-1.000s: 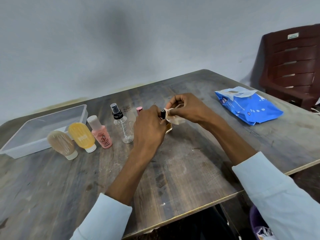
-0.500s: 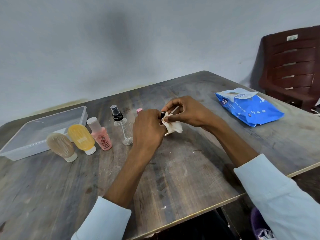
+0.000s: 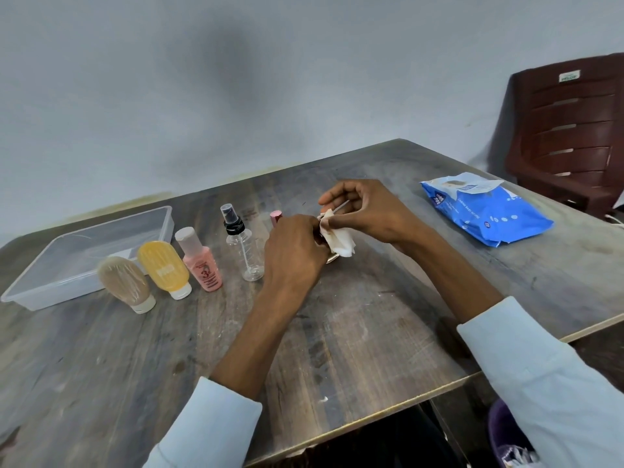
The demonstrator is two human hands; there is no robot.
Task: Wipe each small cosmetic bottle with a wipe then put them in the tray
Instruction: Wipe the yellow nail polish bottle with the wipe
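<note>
My left hand (image 3: 293, 251) grips a small bottle that is almost wholly hidden behind its fingers and the wipe. My right hand (image 3: 364, 211) pinches a white wipe (image 3: 341, 239) wrapped over that bottle's top. Left of my hands stands a row of bottles: a clear spray bottle (image 3: 243, 244) with a black pump, a pink bottle (image 3: 201, 265), a yellow tube (image 3: 165, 268) and a beige tube (image 3: 126, 283). A pink cap (image 3: 276, 217) peeks out behind my left hand. The clear plastic tray (image 3: 37, 288) lies at the far left with nothing seen in it.
A blue pack of wipes (image 3: 486, 211) lies on the wooden table (image 3: 337, 332) at the right. A dark red plastic chair (image 3: 570, 130) stands behind the table's right corner. The table's front edge runs just before my sleeves.
My right hand has slid the wipe down over the bottle's black top, which no longer shows. My left hand has kept its hold. The other bottles have not moved.
</note>
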